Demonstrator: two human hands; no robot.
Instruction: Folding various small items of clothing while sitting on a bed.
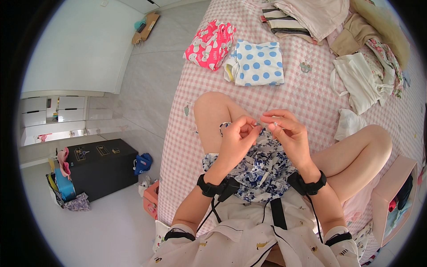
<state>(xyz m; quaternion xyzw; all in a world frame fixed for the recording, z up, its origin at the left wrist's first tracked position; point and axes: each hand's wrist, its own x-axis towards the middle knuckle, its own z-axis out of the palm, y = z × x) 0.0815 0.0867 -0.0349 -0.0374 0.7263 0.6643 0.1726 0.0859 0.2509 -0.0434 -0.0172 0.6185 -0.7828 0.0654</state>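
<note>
My left hand and my right hand are raised close together above my lap, thumbs and index fingers pinched. Whatever lies between the fingertips is too small to make out; a tiny whitish spot shows at the right thumb. Below them, a white garment with blue flowers lies bunched across my lap, a thin loop of it sticking out beside the left hand. Beyond my knees on the bed are a folded white cloth with blue dots and a folded pink printed cloth.
The bed has a pink checked quilt. Piled clothes and a white garment lie at the far right. A pink box holding clothes stands at the right. On the floor at left are a black case and a blue bag.
</note>
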